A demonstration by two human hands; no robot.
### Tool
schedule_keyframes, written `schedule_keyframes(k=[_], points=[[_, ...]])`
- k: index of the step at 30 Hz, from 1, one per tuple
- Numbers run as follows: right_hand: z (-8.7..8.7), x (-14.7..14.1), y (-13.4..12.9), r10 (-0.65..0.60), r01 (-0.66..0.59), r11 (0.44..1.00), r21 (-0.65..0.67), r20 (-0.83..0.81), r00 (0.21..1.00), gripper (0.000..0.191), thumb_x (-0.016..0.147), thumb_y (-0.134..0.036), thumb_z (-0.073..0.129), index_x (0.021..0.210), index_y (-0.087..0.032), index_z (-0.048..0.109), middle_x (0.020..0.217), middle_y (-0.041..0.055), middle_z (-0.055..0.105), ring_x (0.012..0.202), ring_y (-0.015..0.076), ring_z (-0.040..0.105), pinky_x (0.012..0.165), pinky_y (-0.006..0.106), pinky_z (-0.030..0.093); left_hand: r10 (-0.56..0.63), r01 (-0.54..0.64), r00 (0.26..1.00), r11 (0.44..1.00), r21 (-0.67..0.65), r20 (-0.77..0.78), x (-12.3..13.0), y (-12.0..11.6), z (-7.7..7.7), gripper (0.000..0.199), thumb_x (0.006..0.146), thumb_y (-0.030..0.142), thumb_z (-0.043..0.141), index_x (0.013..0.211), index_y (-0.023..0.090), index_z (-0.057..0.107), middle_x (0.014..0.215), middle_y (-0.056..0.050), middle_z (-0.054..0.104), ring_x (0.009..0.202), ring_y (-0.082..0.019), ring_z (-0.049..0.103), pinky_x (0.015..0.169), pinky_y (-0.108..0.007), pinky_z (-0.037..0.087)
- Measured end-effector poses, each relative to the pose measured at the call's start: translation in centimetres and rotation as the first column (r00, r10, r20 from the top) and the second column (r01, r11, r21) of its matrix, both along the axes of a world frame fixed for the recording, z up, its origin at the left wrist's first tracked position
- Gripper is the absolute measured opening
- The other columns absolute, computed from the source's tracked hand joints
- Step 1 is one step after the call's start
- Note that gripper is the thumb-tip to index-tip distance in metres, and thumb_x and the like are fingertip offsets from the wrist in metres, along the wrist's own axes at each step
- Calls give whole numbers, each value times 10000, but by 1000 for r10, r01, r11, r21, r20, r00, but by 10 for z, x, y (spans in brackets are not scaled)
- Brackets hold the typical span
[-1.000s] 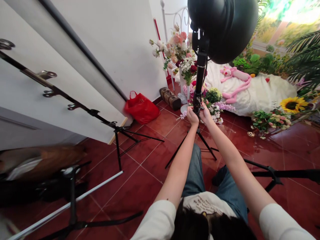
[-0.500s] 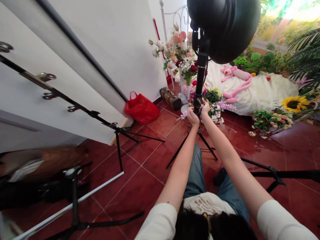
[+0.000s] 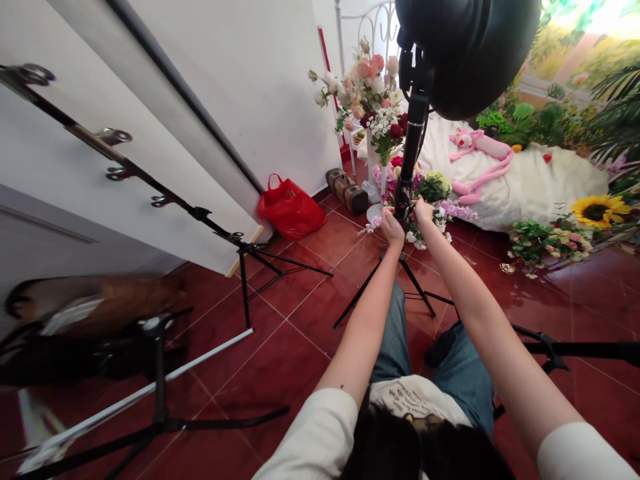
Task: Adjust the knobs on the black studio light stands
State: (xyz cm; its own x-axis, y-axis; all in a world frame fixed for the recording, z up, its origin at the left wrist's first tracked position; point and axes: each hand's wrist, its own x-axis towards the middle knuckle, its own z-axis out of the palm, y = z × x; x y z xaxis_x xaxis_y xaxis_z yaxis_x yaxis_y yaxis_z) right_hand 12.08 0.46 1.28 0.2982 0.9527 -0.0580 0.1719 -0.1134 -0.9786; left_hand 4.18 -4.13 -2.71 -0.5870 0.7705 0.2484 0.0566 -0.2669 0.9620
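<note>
A black light stand rises in front of me, with a large round black lamp head at its top. My left hand is closed around the pole just under a dark clamp collar. On the other side, my right hand has its fingers bent in against the right of this collar; the small part they pinch is mostly hidden. The stand's spread tripod legs rest on the floor ahead of my knees.
Artificial flowers and a pink plush toy on white cloth lie beyond the stand. To the left are a red bag, another black tripod and a white pole. More black stand legs extend at right.
The view has shifted, so the stand appears further right and slightly higher. My right hand has drawn a little to the right of the pole, while my left hand keeps its hold.
</note>
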Motion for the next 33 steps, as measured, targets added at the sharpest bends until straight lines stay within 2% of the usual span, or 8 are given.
schedule_keyframes(k=[7,14,17,21,24,27,30,33], points=[[-28,61,-130,141,-167,985,-45,-355,924,202,920,-287,507,1068,-208,618,830,35,773,721,158,756,649,242,583,-22,23,1000,999,-43,10,-2,-5,4,467,1041,379,187,869,200,583,886,-74,692,927,-173,655,913,-278,464],[-83,152,-278,-90,19,983,-185,-389,917,331,754,-394,704,1031,-216,669,823,67,784,745,226,775,641,300,617,-56,56,998,990,-127,9,2,-10,8,606,1031,478,152,944,168,666,935,-130,725,974,-208,691,949,-312,472],[-97,179,-334,-249,190,964,-187,-382,890,350,714,-416,721,1014,-239,680,857,82,784,774,247,778,653,338,632,8,-10,1000,988,-157,-12,11,-32,-11,569,1023,456,184,1051,146,661,1127,-193,701,1153,-233,649,1041,-347,442],[-114,207,-397,-397,357,917,-178,-331,856,305,706,-429,667,965,-269,691,883,88,780,811,272,779,695,405,651,23,-52,990,978,-203,-142,35,-104,-70,423,967,379,374,1237,114,562,1416,-243,526,1396,-278,468,1180,-418,336],[-120,222,-424,-500,469,866,-173,-333,799,264,712,-415,634,940,-293,690,869,66,779,832,266,779,729,407,651,-185,128,976,913,-388,-112,66,-163,-118,349,894,373,527,1127,119,587,1313,-283,555,1326,-371,514,1133,-516,370],[-114,233,-436,-570,553,816,-172,-400,717,260,713,-369,645,952,-279,694,843,48,782,819,229,780,738,349,640,-423,363,905,827,-430,-50,112,-199,-140,143,851,334,612,922,211,594,1085,-202,632,1213,-372,571,1061,-536,410],[-97,242,-443,-610,622,767,-155,-473,635,257,725,-345,656,961,-246,687,818,40,783,770,191,778,701,282,622,-670,586,739,692,-422,-72,172,-209,-127,60,833,233,631,851,207,580,998,-180,642,1123,-368,604,1036,-560,407],[-80,249,-455,-634,679,723,-129,-513,578,243,748,-355,671,961,-237,669,809,31,783,748,179,774,677,259,611,-844,778,524,530,-339,-117,244,-207,-90,45,866,223,603,899,192,606,1046,-165,667,1103,-325,623,1050,-531,411]])
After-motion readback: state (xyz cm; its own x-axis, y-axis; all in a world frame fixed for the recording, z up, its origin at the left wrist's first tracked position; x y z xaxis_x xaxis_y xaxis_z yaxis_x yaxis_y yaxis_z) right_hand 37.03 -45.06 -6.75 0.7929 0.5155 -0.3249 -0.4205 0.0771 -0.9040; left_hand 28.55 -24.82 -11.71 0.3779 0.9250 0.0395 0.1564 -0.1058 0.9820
